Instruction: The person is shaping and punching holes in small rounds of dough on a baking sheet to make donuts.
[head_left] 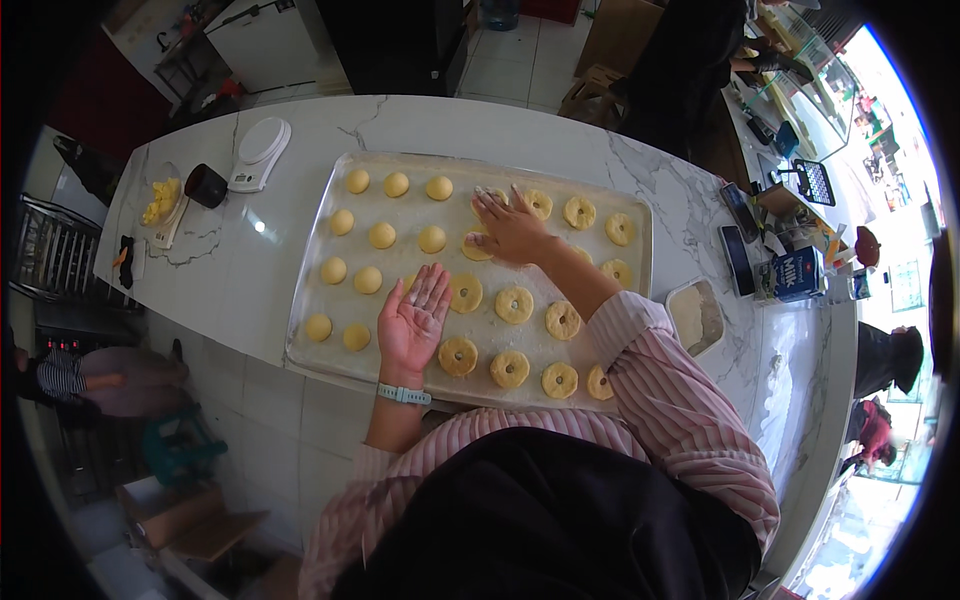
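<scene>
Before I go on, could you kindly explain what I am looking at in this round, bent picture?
It comes from a fisheye camera worn on a person's head, looking down, so straight edges curve. Both arms in striped pink sleeves are that person's own. The left hand is open, palm up and floury, holding nothing. The right hand rests on a piece of dough on the baking tray, which holds round dough balls on its left and ring-shaped dough pieces on its right. The tray sits on a white marble counter with a white kitchen scale.

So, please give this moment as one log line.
left hand: open, palm up, floured | right hand: flat on dough | tray: balls, rings
</scene>
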